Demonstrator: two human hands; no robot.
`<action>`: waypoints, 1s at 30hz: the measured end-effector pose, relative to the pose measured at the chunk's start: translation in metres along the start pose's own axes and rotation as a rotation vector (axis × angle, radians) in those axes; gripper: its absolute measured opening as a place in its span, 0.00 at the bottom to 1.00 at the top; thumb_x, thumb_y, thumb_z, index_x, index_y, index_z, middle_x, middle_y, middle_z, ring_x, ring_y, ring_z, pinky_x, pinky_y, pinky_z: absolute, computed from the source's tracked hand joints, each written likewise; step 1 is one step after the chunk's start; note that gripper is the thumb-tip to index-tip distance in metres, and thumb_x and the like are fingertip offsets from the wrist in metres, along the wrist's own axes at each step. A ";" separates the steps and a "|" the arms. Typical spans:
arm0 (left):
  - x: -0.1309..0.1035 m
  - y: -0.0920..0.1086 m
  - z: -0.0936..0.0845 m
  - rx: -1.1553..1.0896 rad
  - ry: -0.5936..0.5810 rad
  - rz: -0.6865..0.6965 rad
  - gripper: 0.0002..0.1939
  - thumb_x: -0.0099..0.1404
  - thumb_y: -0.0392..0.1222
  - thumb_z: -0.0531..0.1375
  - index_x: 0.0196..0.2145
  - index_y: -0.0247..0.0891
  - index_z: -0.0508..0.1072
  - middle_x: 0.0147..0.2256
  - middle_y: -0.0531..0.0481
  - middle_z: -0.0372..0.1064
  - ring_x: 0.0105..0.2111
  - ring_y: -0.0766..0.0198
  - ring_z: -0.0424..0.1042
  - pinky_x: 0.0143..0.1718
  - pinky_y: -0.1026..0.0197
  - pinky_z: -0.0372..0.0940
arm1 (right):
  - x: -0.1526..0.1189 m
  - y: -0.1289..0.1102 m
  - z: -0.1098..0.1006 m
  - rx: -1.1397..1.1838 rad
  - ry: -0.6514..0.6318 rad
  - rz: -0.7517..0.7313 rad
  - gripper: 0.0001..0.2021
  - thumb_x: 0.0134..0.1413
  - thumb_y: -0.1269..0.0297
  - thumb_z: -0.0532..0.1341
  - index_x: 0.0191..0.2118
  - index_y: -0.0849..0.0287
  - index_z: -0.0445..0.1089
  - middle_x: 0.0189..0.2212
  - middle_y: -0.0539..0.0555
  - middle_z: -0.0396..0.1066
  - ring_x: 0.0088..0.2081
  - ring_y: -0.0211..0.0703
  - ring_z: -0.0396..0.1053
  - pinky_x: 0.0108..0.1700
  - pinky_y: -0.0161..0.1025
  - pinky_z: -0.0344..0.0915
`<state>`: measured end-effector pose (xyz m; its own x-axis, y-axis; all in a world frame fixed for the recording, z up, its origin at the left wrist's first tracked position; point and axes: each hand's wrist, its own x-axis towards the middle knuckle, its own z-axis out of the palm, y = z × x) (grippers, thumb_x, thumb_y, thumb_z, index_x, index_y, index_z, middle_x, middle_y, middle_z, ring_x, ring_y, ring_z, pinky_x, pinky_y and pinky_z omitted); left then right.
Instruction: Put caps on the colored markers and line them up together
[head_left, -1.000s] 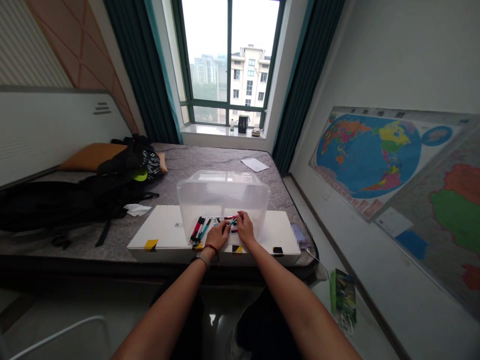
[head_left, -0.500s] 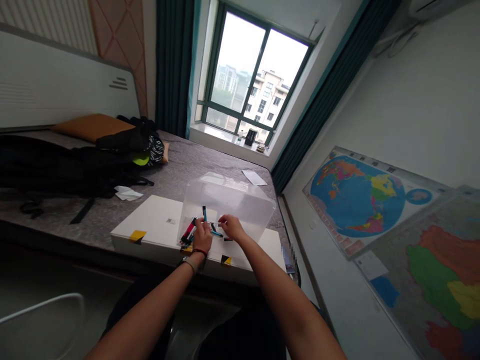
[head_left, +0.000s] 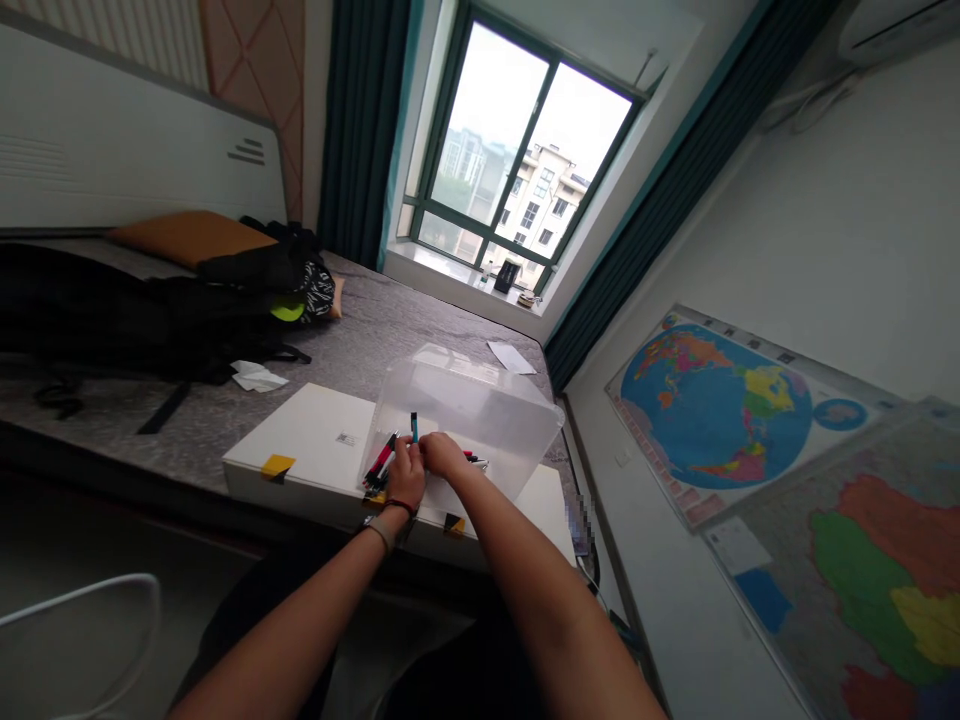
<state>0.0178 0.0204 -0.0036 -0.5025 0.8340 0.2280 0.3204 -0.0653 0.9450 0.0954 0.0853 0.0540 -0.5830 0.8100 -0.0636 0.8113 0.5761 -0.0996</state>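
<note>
My left hand point(head_left: 406, 480) is closed around a blue pen point(head_left: 414, 428) with a dark end, which sticks up above the fingers. Right against it is my right hand point(head_left: 444, 456), its fingers bent together at the pen's lower part. Whatever those fingers pinch is hidden. Both hands are at the front of a clear plastic box point(head_left: 510, 405). Several red, black and white pens point(head_left: 381, 460) lie in a pile beside my left hand. A few more pens point(head_left: 478, 461) show past my right wrist.
Under the plastic box is a flat white carton point(head_left: 300, 430) with yellow and black tape, on a grey mattress point(head_left: 405, 315). Crumpled tissue point(head_left: 257, 377), a black bag point(head_left: 135, 330) and a white paper point(head_left: 512, 357) lie around it. A wall with maps point(head_left: 712, 400) stands at right.
My right hand has moved left until it meets my left hand. Pens it covered at the right now show. The view has shifted slightly.
</note>
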 end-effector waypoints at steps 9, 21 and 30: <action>-0.001 0.002 -0.001 0.096 -0.016 0.021 0.13 0.70 0.44 0.45 0.47 0.39 0.63 0.30 0.46 0.72 0.30 0.58 0.72 0.30 0.61 0.59 | -0.002 0.010 0.009 0.110 0.082 -0.064 0.08 0.54 0.70 0.58 0.37 0.63 0.74 0.38 0.62 0.72 0.39 0.46 0.70 0.44 0.37 0.63; -0.014 0.010 0.009 0.385 -0.195 0.216 0.14 0.71 0.45 0.45 0.47 0.40 0.65 0.33 0.45 0.73 0.33 0.57 0.73 0.31 0.61 0.58 | -0.035 0.067 -0.044 0.543 0.469 0.140 0.07 0.49 0.71 0.60 0.35 0.58 0.74 0.32 0.51 0.74 0.34 0.38 0.72 0.43 0.37 0.67; -0.021 0.018 0.008 0.500 -0.300 0.245 0.16 0.71 0.48 0.44 0.50 0.41 0.62 0.36 0.45 0.74 0.34 0.56 0.74 0.30 0.61 0.57 | -0.044 0.069 -0.067 0.465 0.417 0.086 0.08 0.50 0.75 0.60 0.34 0.57 0.74 0.32 0.49 0.77 0.36 0.37 0.73 0.45 0.35 0.66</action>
<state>0.0404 0.0055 0.0066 -0.1436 0.9493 0.2796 0.7704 -0.0701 0.6337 0.1802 0.0969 0.1166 -0.3744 0.8798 0.2930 0.6956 0.4754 -0.5387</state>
